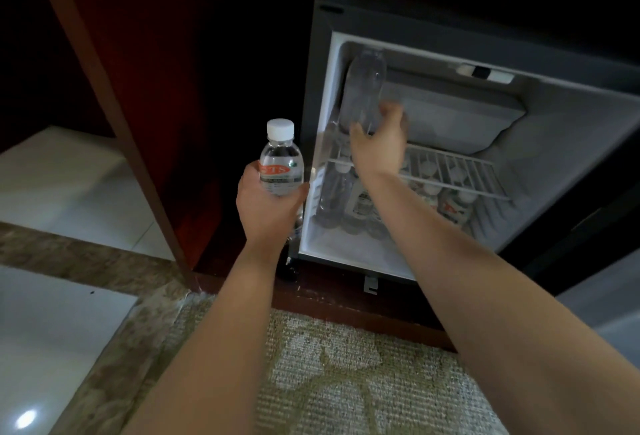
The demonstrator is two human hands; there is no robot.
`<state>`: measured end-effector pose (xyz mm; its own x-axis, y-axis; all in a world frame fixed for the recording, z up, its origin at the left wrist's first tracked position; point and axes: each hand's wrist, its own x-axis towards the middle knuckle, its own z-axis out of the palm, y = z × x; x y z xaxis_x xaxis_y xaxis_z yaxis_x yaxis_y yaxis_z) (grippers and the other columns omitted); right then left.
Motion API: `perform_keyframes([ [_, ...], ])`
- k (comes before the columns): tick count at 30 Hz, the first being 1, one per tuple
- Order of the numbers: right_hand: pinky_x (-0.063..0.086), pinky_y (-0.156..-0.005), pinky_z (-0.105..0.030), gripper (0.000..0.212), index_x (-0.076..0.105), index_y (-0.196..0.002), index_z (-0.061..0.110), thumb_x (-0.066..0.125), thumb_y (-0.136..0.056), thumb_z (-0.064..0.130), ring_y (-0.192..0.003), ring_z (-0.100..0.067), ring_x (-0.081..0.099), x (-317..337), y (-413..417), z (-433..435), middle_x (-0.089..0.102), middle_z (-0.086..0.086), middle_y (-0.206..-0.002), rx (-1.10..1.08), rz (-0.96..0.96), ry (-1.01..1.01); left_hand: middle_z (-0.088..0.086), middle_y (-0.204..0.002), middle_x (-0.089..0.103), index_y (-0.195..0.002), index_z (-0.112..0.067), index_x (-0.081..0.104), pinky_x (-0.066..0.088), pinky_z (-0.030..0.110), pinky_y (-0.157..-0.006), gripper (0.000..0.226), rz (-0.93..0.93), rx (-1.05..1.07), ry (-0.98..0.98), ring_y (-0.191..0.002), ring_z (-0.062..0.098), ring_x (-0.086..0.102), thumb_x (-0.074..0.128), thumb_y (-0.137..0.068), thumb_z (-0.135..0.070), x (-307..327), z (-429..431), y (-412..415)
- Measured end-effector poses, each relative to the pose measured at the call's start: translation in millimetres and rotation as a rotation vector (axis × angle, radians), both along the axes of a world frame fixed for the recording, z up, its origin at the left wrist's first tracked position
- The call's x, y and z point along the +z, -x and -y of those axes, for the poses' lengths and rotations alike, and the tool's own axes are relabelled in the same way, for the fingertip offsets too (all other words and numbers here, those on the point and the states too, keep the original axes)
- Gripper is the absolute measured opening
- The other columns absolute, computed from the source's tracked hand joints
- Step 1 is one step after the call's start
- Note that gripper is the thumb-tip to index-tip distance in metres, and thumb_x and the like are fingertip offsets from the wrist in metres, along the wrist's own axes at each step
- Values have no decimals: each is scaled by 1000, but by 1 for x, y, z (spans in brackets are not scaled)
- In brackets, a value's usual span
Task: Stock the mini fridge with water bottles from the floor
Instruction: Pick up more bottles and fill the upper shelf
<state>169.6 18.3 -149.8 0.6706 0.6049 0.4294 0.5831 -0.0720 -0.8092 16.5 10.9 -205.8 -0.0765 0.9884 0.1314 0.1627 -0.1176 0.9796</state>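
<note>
Bottles (453, 208) are seen standing clustered on the floor of the open fridge (317, 95), beneath its wire shelf (450, 171). A capped bottle (281, 161) with a red-lettered label is gripped upright in the left hand (266, 208), just outside the fridge's left edge. A clear bottle (365, 88), blurred, is clasped by its near end in the right hand (379, 147), which is reached into the upper left of the fridge, above the shelf and beside the freezer box (457, 116). This bottle is tilted away, its far end close to the top inner wall. A patterned rug (346, 382) is laid on the near floor, with pale tiles (69, 175) at left.
</note>
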Motion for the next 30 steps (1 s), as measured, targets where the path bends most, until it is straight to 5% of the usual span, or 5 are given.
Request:
perform_keyframes([
  [5, 45, -68, -13, 22, 62, -104, 7, 59, -83, 1, -77, -7, 57, -6, 13, 43, 62, 4, -85, 319, -92, 211, -10, -88, 58, -106, -16, 48, 44, 9, -60, 55, 44, -105, 29, -79, -2, 59, 83, -65, -15, 23, 5, 11],
  [12, 47, -102, -36, 78, 41, -140, 12, 78, -72, 3, -113, -19, 59, -18, 24, 87, 60, -5, -126, 773, -153, 663, -13, -91, 58, -107, -18, 47, 44, 15, -65, 61, -48, -210, 33, -82, -2, 57, 86, -62, -30, 41, 24, 3],
  [23, 52, -76, -12, 46, 52, -114, 18, 78, -77, 10, -85, 5, 64, -7, -2, 117, 66, 13, -95, 674, -316, 499, -4, -97, 60, -113, -10, 56, 43, 19, -64, 68, -163, -326, 48, -87, 13, 59, 74, -67, -57, 67, 47, -36],
  [27, 54, -75, -22, 22, 58, -89, 24, 71, -83, 8, -76, -5, 69, 0, -24, 115, 70, 10, -83, 601, -431, 439, 0, -95, 62, -112, -5, 61, 49, 30, -77, 63, -43, -360, 124, -96, 21, 61, 58, -80, -60, 65, 43, -43],
  [30, 52, -90, -35, 33, 60, -108, 21, 76, -80, 26, -96, -16, 68, 10, -41, 101, 70, 1, -106, 489, -442, 429, 2, -103, 57, -119, -2, 55, 50, 35, -83, 53, -51, -220, 86, -105, 27, 57, 60, -86, -44, 57, 40, -48],
])
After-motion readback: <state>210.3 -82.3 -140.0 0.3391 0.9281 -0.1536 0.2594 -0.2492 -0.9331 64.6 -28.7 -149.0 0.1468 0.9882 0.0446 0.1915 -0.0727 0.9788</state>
